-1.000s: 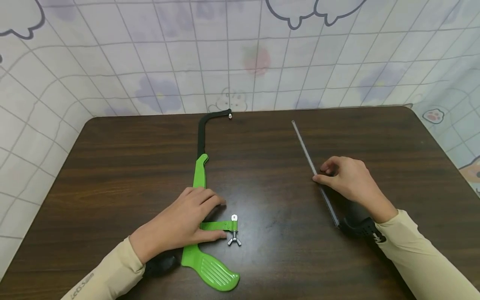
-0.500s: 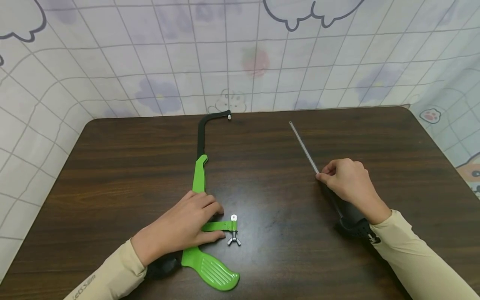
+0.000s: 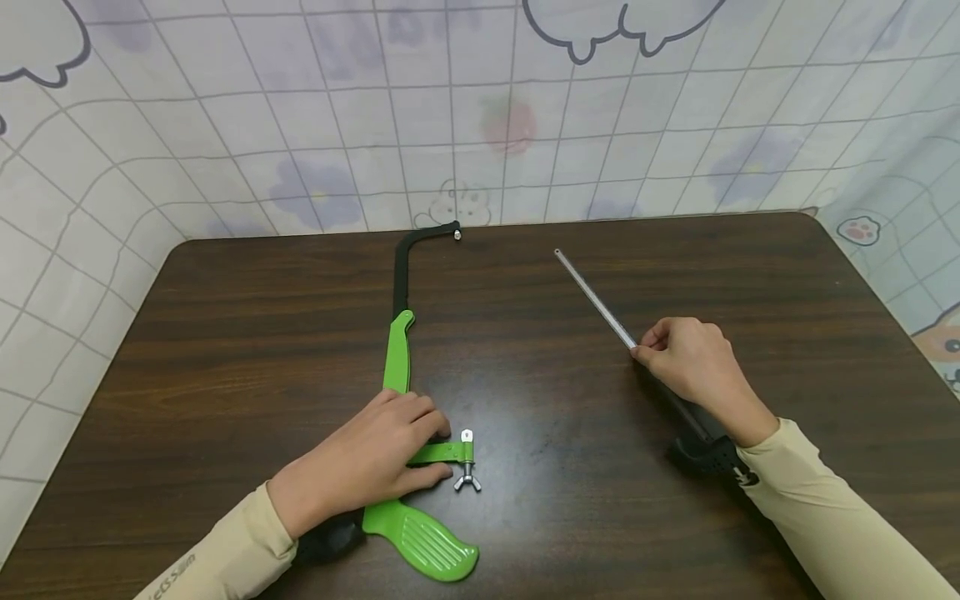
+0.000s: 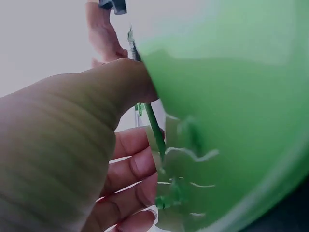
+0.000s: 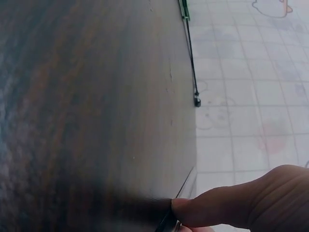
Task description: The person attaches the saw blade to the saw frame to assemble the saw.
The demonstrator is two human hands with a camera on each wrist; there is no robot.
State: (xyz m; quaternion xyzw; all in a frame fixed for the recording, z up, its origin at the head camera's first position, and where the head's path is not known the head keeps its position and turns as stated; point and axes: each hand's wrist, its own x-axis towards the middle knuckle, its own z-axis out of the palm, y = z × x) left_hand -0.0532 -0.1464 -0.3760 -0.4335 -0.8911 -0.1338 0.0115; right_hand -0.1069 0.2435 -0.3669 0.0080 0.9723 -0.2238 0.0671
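A hacksaw frame (image 3: 397,354) with a green body, black front arm and ridged green handle lies along the table's left half, its blade mount bare. My left hand (image 3: 375,458) holds it at the middle, fingers curved over the frame above the short green arm and thumb below. At the end of that arm is a wing nut (image 3: 468,482). In the left wrist view the green frame (image 4: 227,111) fills the right side, fingers beside it. On the right, my right hand (image 3: 693,358) pinches a thin grey hacksaw blade (image 3: 596,302) between thumb and fingertips. The blade's near part runs under the hand.
The dark wooden table (image 3: 187,358) ends at a back edge against a white grid-patterned cloth (image 3: 420,117). The frame's black front end reaches close to that edge. Black camera gear (image 3: 701,454) sits under the right wrist.
My right fingers have closed on the blade, and its far end has swung to the left. The left hand has slid slightly down on the hacksaw frame, which stays in place.
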